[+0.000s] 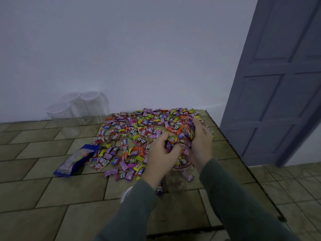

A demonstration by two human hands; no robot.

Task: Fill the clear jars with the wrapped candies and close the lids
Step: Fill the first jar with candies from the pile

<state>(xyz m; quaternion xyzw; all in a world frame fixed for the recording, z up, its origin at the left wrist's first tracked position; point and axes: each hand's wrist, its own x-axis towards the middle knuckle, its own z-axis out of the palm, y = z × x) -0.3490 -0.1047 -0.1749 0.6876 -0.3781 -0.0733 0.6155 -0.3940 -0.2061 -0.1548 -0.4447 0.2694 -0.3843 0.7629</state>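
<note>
A wide spread of colourful wrapped candies point(139, 131) covers the far middle of the tiled table. My left hand point(159, 157) and my right hand point(199, 141) are cupped together, each gripping a bunch of candies, right above the mouth of a clear jar point(178, 178). The jar stands between my forearms, holds some candies, and is largely hidden by my hands. A round white lid point(125, 194) peeks out beside my left sleeve. Three clear jars with lids on point(76, 108) stand at the back left against the wall.
A blue opened candy bag point(74, 160) lies flat to the left of the candy spread. The table point(52, 197) ends at a right edge running diagonally; beyond it are a grey panelled door point(278, 84) and a tiled floor. A white wall backs the table.
</note>
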